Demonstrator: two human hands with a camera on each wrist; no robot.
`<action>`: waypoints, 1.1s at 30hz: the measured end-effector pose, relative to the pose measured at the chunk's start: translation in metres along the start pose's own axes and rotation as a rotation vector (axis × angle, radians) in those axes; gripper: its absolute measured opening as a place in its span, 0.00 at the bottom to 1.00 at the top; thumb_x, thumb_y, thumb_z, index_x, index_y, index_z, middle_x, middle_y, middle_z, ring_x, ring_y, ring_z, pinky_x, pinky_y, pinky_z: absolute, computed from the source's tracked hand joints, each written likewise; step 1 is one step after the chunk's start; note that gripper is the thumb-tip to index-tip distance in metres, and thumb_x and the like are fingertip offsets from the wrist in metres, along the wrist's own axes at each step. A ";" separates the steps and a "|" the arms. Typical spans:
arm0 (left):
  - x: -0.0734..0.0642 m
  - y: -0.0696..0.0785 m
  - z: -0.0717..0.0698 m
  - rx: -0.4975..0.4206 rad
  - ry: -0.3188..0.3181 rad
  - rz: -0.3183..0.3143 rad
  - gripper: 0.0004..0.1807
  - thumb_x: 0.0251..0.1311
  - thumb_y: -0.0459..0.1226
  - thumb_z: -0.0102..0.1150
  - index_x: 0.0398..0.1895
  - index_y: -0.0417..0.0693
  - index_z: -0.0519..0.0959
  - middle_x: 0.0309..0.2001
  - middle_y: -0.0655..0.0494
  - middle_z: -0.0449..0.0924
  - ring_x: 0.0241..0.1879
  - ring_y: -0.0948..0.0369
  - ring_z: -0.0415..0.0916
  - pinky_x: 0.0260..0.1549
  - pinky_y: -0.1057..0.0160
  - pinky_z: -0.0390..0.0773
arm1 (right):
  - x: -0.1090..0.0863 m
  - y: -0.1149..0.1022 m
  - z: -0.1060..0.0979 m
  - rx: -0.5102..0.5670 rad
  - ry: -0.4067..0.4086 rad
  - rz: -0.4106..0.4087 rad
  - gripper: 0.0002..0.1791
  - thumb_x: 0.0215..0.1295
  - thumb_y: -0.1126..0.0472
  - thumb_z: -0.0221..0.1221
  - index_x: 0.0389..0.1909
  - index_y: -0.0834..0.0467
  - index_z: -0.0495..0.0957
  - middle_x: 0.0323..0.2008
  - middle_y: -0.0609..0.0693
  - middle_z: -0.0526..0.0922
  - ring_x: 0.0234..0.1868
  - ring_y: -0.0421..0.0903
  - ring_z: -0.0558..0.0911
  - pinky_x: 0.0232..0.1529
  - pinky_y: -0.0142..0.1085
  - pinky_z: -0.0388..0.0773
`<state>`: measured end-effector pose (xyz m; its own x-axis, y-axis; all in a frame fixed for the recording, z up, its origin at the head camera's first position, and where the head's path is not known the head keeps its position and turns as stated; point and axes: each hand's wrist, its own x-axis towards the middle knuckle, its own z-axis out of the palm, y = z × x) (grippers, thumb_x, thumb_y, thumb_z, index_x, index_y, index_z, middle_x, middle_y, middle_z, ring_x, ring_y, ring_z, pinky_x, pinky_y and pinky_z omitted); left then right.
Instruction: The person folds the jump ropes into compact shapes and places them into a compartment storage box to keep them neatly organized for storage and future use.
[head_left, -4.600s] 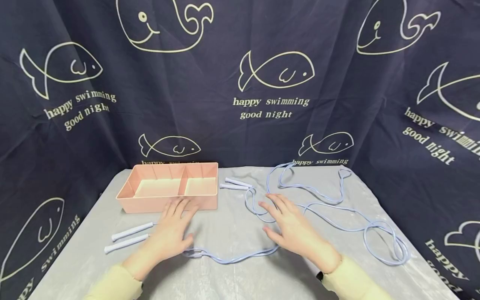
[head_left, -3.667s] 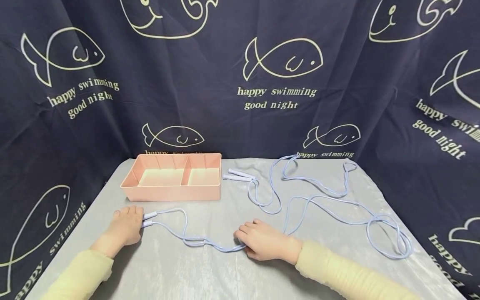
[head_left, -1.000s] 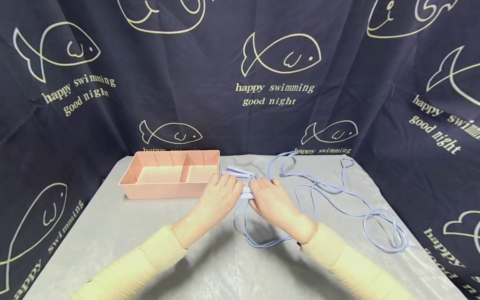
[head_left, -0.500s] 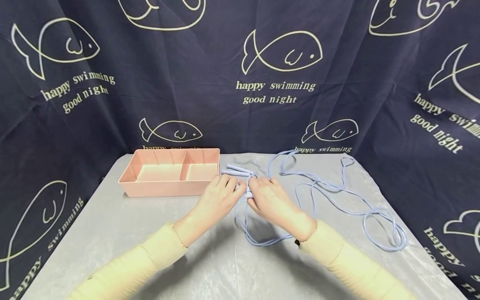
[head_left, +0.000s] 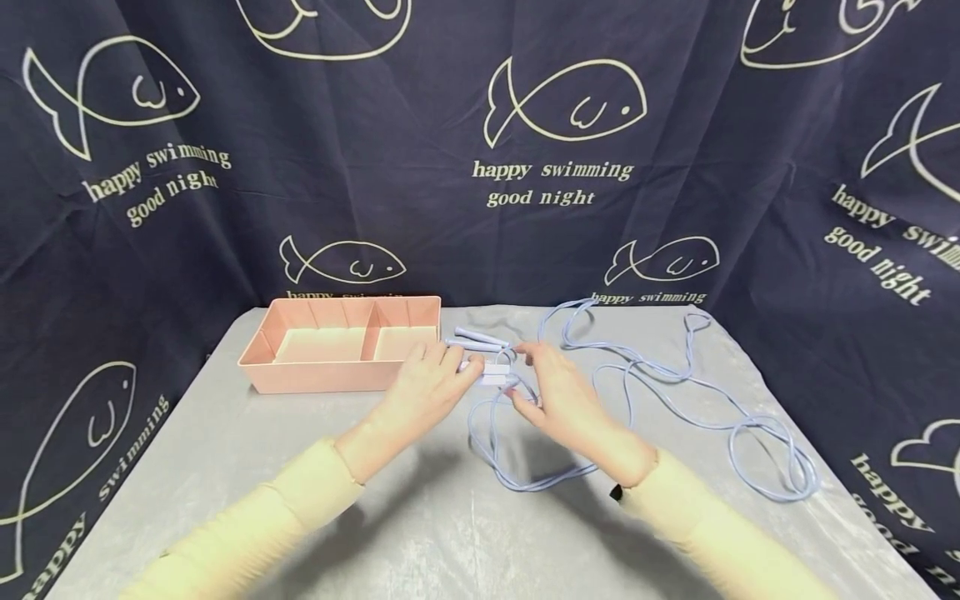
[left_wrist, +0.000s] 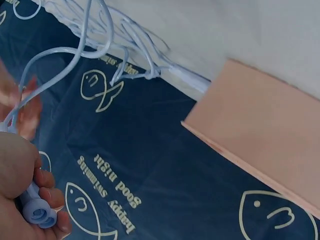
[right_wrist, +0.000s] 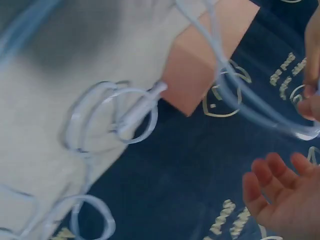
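In the head view my left hand grips both handles of a light blue jump rope side by side, in front of the pink box's right end. The left wrist view shows the flared handle ends poking out of the curled fist. My right hand is just right of the handles, its fingers spread and loosely bent round nothing; the right wrist view shows the palm bare. The held rope's cord hangs in a loop below the hands and runs right, partly behind the right forearm.
A pink two-compartment box stands at the back left of the grey cloth-covered table. A second jump rope's handles lie beside it, and blue cords loop across the right side. A dark fish-print curtain encloses the back and sides.
Earlier the left hand picked up the jump rope handles from the left and brought them to the middle. Since half a second ago the right hand has let go of them and moved slightly right.
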<state>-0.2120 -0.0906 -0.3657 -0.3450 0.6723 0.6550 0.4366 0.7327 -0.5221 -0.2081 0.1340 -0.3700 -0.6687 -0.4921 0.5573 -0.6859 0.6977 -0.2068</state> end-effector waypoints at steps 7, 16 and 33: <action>-0.003 -0.022 -0.008 0.052 -0.097 -0.037 0.09 0.59 0.32 0.45 0.43 0.49 0.69 0.30 0.50 0.71 0.29 0.52 0.69 0.28 0.58 0.65 | -0.038 0.024 0.006 -0.085 -0.218 -0.136 0.17 0.56 0.53 0.62 0.44 0.57 0.75 0.38 0.48 0.78 0.40 0.47 0.78 0.42 0.43 0.74; -0.013 -0.042 -0.009 0.034 -0.139 -0.051 0.09 0.65 0.35 0.38 0.42 0.45 0.70 0.30 0.51 0.69 0.27 0.53 0.68 0.27 0.59 0.63 | -0.081 0.054 0.011 -0.236 -0.489 -0.316 0.16 0.44 0.52 0.65 0.35 0.49 0.74 0.31 0.39 0.71 0.35 0.40 0.71 0.34 0.36 0.66; -0.026 -0.056 -0.006 0.009 -0.163 -0.077 0.10 0.67 0.36 0.35 0.40 0.43 0.68 0.27 0.49 0.67 0.24 0.52 0.66 0.24 0.60 0.61 | -0.069 0.076 0.001 -0.093 -0.326 -0.401 0.13 0.51 0.66 0.59 0.32 0.55 0.64 0.17 0.36 0.68 0.18 0.34 0.67 0.26 0.31 0.70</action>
<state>-0.2225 -0.1496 -0.3503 -0.5079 0.6219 0.5960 0.3964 0.7831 -0.4792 -0.2140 0.2201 -0.4253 -0.4239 -0.8561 0.2955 -0.8877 0.4575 0.0519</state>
